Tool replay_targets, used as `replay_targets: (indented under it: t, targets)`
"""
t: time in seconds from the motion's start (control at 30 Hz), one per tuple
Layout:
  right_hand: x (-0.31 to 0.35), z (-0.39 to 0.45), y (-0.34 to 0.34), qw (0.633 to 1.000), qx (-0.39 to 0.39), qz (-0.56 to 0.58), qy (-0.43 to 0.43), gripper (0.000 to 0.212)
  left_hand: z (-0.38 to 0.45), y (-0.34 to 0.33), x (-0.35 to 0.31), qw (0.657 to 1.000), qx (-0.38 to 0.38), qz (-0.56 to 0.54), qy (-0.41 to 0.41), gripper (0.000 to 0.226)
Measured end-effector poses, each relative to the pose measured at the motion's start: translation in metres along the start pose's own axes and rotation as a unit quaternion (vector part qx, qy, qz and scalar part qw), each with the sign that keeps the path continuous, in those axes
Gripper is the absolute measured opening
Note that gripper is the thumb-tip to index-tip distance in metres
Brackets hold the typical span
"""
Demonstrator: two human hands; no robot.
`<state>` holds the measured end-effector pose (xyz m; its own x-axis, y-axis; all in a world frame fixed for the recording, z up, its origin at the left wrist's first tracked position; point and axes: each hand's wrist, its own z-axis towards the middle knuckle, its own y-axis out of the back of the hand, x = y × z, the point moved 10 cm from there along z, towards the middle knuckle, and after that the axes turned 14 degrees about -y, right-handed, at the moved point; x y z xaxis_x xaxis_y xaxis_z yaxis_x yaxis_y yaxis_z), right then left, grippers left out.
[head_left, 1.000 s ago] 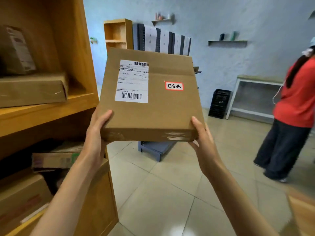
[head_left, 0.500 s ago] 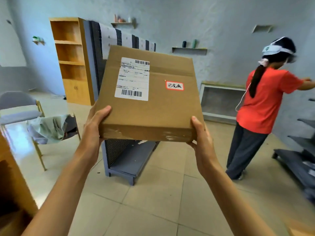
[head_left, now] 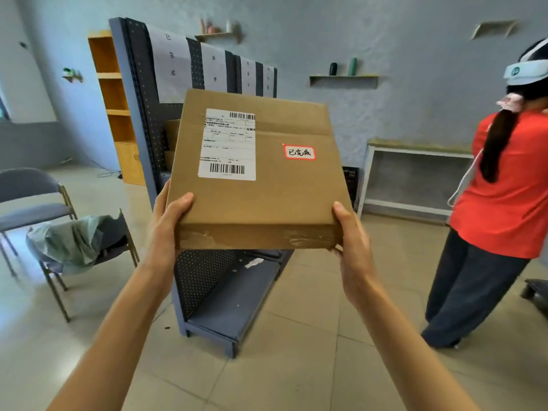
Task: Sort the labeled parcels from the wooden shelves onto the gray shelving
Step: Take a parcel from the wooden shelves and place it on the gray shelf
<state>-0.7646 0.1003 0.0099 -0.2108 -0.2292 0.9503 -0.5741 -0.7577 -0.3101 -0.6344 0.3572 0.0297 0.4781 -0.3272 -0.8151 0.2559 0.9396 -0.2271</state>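
Observation:
A flat brown cardboard parcel [head_left: 267, 188] with a white barcode label and a small red-bordered handwritten sticker is held up at chest height, tilted toward me. My left hand [head_left: 166, 229] grips its lower left corner and my right hand [head_left: 353, 241] grips its lower right corner, thumbs on top. Right behind the parcel stands the gray pegboard shelving [head_left: 225, 295], with paper signs on its upper panels and a low bottom shelf. Another cardboard box [head_left: 172, 134] sits on it, mostly hidden by the parcel.
A person in a red shirt [head_left: 504, 197] stands at the right, back turned. Two folding chairs [head_left: 68, 232] with cloth draped on one stand at the left. A wooden bookcase [head_left: 118, 108] is behind the gray shelving. A low white frame [head_left: 415, 179] lines the far wall.
My view has swung away from the wooden shelves to the right, and the gray shelving is now closer and centred behind the parcel. Both hands keep the same hold.

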Motion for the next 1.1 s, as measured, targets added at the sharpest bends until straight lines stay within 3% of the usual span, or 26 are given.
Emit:
replay_targets:
  t: [0.1,0.33,0.43,0.77,0.9,1.1]
  targets:
    - [0.009,0.070,-0.005,1.000,0.014,0.020,-0.011,0.023,0.039,-0.022,0.029,1.000,-0.024,0.012,0.002,0.084]
    - [0.025,0.210,-0.041,0.998,0.057,0.011,-0.026,0.036,0.125,-0.048,0.075,0.995,-0.088,0.039,-0.016,0.053]
    - [0.014,0.258,-0.062,0.995,0.086,0.012,-0.049,0.024,0.157,-0.045,0.094,0.990,-0.121,0.071,-0.020,0.048]
    - [-0.004,0.420,-0.139,0.988,0.140,0.019,-0.056,0.012,0.289,-0.042,0.161,0.982,-0.158,0.084,-0.062,0.050]
    - [0.003,0.484,-0.178,0.984,0.167,0.014,-0.057,0.008,0.354,-0.042,0.176,0.979,-0.166,0.071,-0.099,0.029]
    - [0.004,0.561,-0.226,0.976,0.212,0.017,-0.047,0.015,0.419,-0.042,0.195,0.972,-0.180,0.091,-0.125,0.056]
